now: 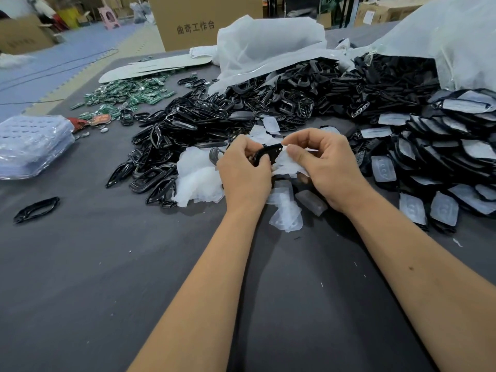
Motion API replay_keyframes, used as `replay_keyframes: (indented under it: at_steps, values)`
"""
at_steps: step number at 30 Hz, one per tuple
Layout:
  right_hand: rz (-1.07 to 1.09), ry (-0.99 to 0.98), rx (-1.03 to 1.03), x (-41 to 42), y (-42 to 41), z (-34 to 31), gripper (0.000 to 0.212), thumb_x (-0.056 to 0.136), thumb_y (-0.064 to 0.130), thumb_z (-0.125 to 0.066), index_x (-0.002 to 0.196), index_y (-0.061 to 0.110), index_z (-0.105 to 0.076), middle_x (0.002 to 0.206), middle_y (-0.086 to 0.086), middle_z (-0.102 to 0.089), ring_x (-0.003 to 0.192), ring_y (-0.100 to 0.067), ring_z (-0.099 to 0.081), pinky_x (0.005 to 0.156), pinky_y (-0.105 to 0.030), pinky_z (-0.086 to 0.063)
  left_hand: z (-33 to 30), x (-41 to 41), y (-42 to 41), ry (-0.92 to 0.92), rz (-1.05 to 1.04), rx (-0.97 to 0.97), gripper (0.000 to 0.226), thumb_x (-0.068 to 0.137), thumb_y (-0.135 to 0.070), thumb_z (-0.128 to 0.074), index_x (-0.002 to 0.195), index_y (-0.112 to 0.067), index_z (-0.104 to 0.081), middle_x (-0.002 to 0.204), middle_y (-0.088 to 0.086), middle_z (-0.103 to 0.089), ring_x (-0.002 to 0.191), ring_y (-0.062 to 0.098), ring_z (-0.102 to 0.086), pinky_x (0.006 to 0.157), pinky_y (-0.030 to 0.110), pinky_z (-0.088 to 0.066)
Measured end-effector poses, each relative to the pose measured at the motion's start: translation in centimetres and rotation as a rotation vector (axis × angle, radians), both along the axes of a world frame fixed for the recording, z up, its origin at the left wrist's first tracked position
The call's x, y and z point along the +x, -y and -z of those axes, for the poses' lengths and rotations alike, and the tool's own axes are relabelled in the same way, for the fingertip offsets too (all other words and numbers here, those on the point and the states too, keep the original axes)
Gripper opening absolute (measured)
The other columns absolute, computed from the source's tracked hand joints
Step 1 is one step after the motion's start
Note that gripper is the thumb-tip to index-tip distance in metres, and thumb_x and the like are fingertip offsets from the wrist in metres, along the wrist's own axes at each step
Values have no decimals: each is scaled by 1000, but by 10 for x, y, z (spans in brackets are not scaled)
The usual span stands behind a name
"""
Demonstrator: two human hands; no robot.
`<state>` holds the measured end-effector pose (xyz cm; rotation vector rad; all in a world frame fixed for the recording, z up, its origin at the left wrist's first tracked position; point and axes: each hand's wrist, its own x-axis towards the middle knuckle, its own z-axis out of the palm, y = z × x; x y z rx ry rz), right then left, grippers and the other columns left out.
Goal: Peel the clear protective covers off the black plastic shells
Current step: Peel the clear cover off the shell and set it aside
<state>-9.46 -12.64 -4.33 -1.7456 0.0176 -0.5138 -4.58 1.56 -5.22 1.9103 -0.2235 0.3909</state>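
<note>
My left hand (243,173) grips a small black plastic shell (268,154) above the dark table. My right hand (326,167) pinches a clear protective cover (287,163) that hangs from the shell's right side, partly lifted off it. Loose peeled covers (198,178) lie in a white heap just left of my hands, and more lie beneath them (285,210). Covered black shells (442,208) are stacked to the right. A big pile of bare black shells and frames (188,132) spreads behind my hands.
Green circuit boards (128,96) lie at the back left. A stack of clear blister trays (32,146) sits at the left edge. One black frame (36,209) lies alone at the left. White plastic bags (268,44) and a cardboard box (198,20) stand behind.
</note>
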Motion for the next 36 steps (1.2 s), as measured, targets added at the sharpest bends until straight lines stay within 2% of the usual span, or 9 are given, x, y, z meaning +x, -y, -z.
replay_keyframes:
  at_steps: [4,7,12,18,21,23,26,30,36]
  values:
    - [29,-27,-228,0,-4,-1,18,105,7,-58,102,10,-75,58,15,-55,45,-2,-45,49,-13,-36,-1,-1,-4,14,-136,-218,16,85,0,-70,85,-14,-64,75,-7,-68,66,3,-70,67,22,-54]
    - [38,-29,-477,1,-13,-4,20,105,7,-55,100,5,-74,78,11,-60,71,3,-54,69,-16,-37,-11,-4,-6,91,-110,-467,14,89,2,-69,91,-10,-63,78,6,-70,68,22,-76,67,41,-60]
    - [-10,-30,-643,2,-21,-1,15,103,1,-48,102,2,-62,95,-5,-66,86,-22,-56,77,-36,-41,-18,-10,13,15,101,-717,13,89,10,-70,93,0,-63,83,15,-73,69,27,-77,66,32,-62]
    - [38,33,-369,-1,-16,-2,22,106,1,-44,93,12,-58,70,17,-65,68,7,-62,67,-6,-41,-3,-10,16,-169,-105,-527,16,88,3,-72,87,-10,-64,75,5,-66,60,10,-71,63,33,-59]
    - [41,14,-190,0,-11,-2,19,109,6,-42,102,8,-60,76,-9,-73,69,-16,-69,68,-33,-53,-1,-10,18,-150,-119,-273,18,85,-1,-72,82,-17,-63,72,-4,-65,62,3,-68,67,29,-56]
    - [45,-9,-69,1,-7,-2,16,108,5,-46,109,8,-61,86,-20,-72,66,-24,-66,61,-35,-53,-3,-11,19,-124,-122,-144,19,83,-4,-71,80,-20,-61,74,-4,-66,71,9,-68,74,33,-56]
    - [24,-16,123,1,-3,-1,21,102,-3,-54,120,9,-59,79,-14,-68,54,-11,-62,49,-25,-48,-3,-9,18,-195,-71,-287,22,86,-1,-70,80,-19,-61,76,5,-69,74,21,-75,77,41,-61]
    - [21,18,263,2,-1,1,33,95,-7,-66,125,3,-57,74,-4,-72,72,-26,-76,53,-27,-54,-2,-6,13,-242,-1,-492,16,89,5,-70,88,-11,-64,76,7,-68,67,21,-77,67,35,-63]
    - [30,25,253,-1,-3,0,11,93,0,-73,102,7,-69,81,-9,-78,73,-30,-78,50,-31,-58,-3,-6,9,-235,126,-527,21,89,8,-68,99,-9,-75,88,10,-74,67,15,-76,69,27,-62]
